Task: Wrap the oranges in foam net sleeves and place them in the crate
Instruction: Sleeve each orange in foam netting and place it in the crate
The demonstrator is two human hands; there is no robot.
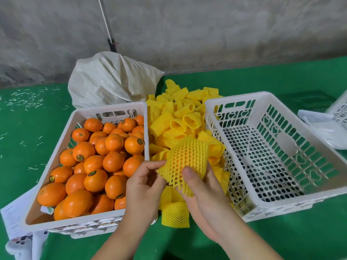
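An orange inside a stretched yellow foam net sleeve (185, 160) is held between both hands above the sleeve pile. My right hand (202, 190) cups it from below, thumb pressed on the net's front. My left hand (145, 184) pinches the sleeve's left edge with its fingertips. A white crate (62, 145) on the left is full of bare oranges (93, 166), several with dark stickers. A white perforated crate (281, 205) on the right holds no oranges. Loose yellow sleeves (180, 117) are heaped between the two crates.
A woven white sack (112, 79) stands behind the orange crate against a grey wall. The table has a green cover (262, 241). White paper (326, 130) and another crate's corner lie at the far right. Papers stick out under the left crate's front corner.
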